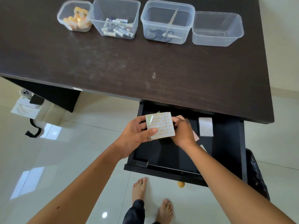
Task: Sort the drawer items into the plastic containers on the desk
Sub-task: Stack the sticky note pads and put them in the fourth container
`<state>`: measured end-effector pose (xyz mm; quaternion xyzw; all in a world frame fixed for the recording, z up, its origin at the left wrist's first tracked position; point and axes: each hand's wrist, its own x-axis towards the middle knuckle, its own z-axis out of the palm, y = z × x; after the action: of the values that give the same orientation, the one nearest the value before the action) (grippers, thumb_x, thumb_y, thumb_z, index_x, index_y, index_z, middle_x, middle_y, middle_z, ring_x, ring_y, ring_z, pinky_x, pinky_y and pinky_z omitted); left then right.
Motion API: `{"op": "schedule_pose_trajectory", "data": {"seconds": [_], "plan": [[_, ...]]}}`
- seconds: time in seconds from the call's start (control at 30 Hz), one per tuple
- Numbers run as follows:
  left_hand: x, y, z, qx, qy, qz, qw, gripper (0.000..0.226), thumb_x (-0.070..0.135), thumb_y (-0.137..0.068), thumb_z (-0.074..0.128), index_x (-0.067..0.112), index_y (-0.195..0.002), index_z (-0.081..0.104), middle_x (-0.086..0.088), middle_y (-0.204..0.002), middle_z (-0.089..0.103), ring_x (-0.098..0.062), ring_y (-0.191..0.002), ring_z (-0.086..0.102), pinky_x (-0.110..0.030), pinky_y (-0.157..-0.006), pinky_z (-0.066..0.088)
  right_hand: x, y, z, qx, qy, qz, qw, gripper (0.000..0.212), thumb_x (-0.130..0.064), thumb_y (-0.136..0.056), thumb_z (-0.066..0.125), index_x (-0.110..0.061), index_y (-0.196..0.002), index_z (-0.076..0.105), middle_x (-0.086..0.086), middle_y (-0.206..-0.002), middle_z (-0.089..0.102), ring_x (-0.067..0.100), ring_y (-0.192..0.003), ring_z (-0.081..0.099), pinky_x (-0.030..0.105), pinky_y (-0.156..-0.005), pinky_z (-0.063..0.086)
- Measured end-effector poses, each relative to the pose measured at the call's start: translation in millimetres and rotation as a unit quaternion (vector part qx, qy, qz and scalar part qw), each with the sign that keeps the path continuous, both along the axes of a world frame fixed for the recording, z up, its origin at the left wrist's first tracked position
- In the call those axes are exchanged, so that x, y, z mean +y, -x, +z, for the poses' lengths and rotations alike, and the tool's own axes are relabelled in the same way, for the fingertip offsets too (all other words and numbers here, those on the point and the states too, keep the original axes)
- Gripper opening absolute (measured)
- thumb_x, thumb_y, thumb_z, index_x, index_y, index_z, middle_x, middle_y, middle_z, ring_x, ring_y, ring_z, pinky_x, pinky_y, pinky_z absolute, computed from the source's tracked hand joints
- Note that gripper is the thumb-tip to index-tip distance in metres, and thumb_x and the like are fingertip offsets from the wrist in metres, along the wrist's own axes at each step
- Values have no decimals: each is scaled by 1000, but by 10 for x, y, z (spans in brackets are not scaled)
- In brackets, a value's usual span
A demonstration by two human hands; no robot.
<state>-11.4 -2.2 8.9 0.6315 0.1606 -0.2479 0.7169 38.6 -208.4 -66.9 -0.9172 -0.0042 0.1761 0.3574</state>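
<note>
A stack of square sticky-note pads (162,125), white with orange print, is held over the open black drawer (226,156). My left hand (137,133) grips its left side, thumb on top. My right hand (183,132) closes on its right edge, with a pink pad (196,136) partly hidden under it. Another white pad (205,126) lies in the drawer to the right. On the dark desk (129,62) stands a row of clear plastic containers: one with tape rolls (76,16), one with batteries (115,18), one with scissors (167,21), and an empty one (216,29).
The drawer has a yellow knob (181,184) at its front. A black bin (257,173) stands right of the drawer. On the tiled floor at left sit a white power adapter and black cable (32,110). My bare feet (152,199) are below the drawer.
</note>
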Motion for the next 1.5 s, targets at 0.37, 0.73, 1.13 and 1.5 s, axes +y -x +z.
{"op": "schedule_pose_trajectory", "data": {"seconds": [0.37, 0.73, 1.13, 1.5], "plan": [[4, 34, -2, 1, 14, 26, 1000, 50, 7, -95, 72, 14, -139, 51, -8, -127, 75, -26, -117, 73, -39, -92, 62, -75, -26, 127, 30, -66, -93, 993, 19, -10, -94, 75, -19, -110, 77, -13, -86, 73, 5, -78, 63, 20, -76, 52], [-84, 91, -33, -1, 14, 34, 999, 56, 12, -92, 74, 11, -142, 50, -9, -130, 74, -29, -120, 71, -49, -99, 59, -648, 237, 579, 125, -218, -138, 958, 19, -10, -102, 66, -21, -114, 75, -1, -106, 81, 16, -91, 80, 32, -85, 65], [-526, 70, -64, -1, -5, 5, 1000, 58, 17, -90, 77, 16, -141, 51, -4, -131, 73, -24, -120, 72, -52, -101, 58, -1390, 610, 1006, 78, -242, -198, 947, 25, -10, -103, 64, -27, -120, 69, -9, -106, 81, 17, -93, 78, 40, -96, 60], [-755, 28, -12, -15, 32, -27, 999, 53, 15, -91, 75, 14, -139, 51, -6, -128, 74, -25, -118, 73, -43, -93, 63, -1177, 548, 961, 74, -262, -164, 948, 29, -14, -103, 66, -30, -126, 66, -5, -113, 81, 22, -99, 78, 54, -101, 59]]}}
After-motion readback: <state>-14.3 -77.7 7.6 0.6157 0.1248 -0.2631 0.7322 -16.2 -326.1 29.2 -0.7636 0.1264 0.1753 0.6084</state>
